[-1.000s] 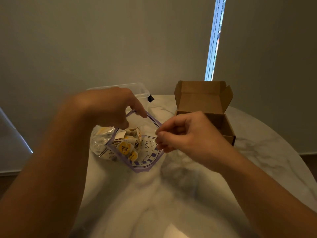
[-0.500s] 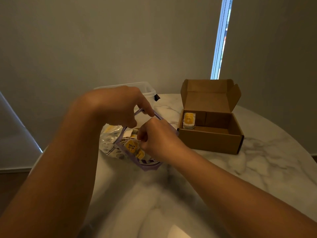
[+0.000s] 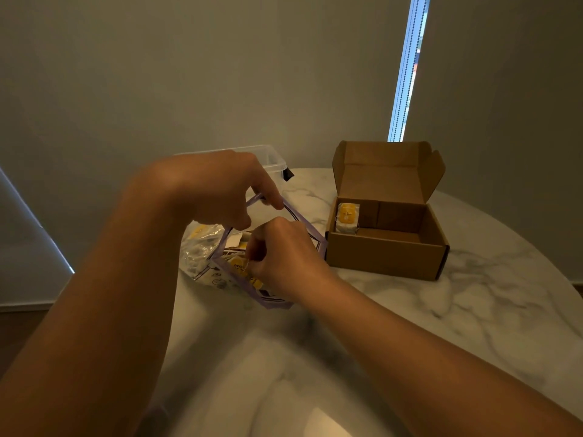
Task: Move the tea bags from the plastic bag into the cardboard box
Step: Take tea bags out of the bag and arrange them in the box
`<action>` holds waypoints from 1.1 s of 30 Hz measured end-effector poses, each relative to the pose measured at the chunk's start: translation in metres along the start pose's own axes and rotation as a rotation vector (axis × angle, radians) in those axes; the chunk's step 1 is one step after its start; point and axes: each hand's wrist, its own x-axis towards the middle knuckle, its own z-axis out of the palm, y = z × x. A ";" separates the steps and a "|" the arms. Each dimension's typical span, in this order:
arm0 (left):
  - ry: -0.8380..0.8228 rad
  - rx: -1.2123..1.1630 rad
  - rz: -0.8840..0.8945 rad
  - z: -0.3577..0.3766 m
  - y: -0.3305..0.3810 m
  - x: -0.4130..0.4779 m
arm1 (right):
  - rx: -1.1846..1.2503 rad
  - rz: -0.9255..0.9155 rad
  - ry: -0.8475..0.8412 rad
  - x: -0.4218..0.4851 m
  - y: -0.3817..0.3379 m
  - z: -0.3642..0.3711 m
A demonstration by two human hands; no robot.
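Note:
A clear plastic bag (image 3: 202,257) with a purple zip rim lies on the marble table (image 3: 441,326), holding several yellow-labelled tea bags (image 3: 237,265). My left hand (image 3: 217,190) pinches the far side of the rim and holds the mouth wide. My right hand (image 3: 280,257) reaches into the mouth with curled fingers among the tea bags; whether they grip one is hidden. To the right stands the open cardboard box (image 3: 385,257), lid upright, with one tea bag (image 3: 347,217) leaning in its far left corner.
A clear plastic container (image 3: 268,157) sits behind the bag at the table's far edge. A grey wall and a bright window slit (image 3: 407,67) lie beyond. The round table edge curves away on the right.
My right hand moved from in front of the box into the bag's mouth and went a little deeper. The left hand kept its hold on the rim. The camera shifted slightly.

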 end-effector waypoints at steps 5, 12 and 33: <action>-0.004 0.006 0.008 0.000 0.001 0.000 | 0.011 0.014 0.016 -0.005 0.001 -0.008; 0.000 0.020 0.005 0.001 0.004 0.000 | 0.023 0.014 0.060 -0.010 0.001 -0.021; 0.010 0.021 0.016 0.002 0.002 -0.001 | 0.067 0.023 0.007 -0.042 0.004 -0.083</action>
